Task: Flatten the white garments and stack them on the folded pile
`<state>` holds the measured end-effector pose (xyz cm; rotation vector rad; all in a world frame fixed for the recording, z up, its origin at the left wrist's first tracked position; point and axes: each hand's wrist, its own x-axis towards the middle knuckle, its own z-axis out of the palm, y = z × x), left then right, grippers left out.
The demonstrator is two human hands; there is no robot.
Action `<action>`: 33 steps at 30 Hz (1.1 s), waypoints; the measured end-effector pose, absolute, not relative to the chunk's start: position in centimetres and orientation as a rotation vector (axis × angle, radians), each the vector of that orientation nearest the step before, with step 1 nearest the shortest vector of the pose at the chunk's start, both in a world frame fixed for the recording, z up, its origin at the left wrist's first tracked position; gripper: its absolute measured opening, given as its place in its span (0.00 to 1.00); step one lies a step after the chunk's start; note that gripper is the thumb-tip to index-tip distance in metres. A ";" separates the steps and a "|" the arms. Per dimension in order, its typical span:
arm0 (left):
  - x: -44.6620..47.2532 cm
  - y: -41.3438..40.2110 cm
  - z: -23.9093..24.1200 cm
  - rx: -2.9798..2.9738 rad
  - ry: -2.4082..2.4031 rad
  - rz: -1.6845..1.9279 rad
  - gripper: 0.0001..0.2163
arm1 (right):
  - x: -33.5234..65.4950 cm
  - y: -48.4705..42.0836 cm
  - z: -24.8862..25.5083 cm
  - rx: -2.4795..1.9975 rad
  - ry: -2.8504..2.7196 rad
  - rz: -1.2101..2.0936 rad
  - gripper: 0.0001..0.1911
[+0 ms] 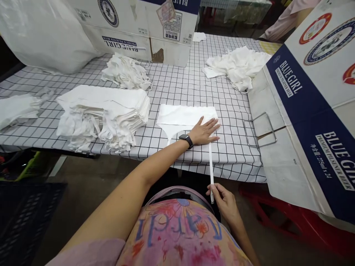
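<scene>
A flat white cloth piece [183,115] lies on the checked tablecloth [177,81] near the table's front edge. My left hand [205,131], with a black watch on the wrist, rests flat on the cloth's right lower corner, fingers stretched out. From that corner a narrow white strap [210,162] runs down past the table edge. My right hand [223,197], close to my body below the table edge, pinches the strap's lower end and holds it taut.
A neat stack of white cloth pieces [108,111] lies to the left, with looser piles at the far left [16,109], behind it [126,72] and at the back right [238,66]. Cardboard boxes stand at the back [144,26] and right [310,111]. A red stool [294,221] sits below.
</scene>
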<state>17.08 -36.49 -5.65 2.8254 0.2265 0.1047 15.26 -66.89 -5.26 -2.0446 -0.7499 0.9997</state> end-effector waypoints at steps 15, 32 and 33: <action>17.5 -36.3 -6.0 2.774 0.265 0.105 0.28 | 14.7 -69.6 -5.3 -1.941 -0.617 1.176 0.29; 17.0 -36.6 -5.7 2.805 0.266 0.147 0.35 | 16.0 -69.8 -1.9 -1.850 -0.582 1.196 0.26; 17.0 -36.6 -5.7 2.806 0.264 0.147 0.36 | 16.2 -69.7 -1.5 -1.842 -0.605 1.192 0.23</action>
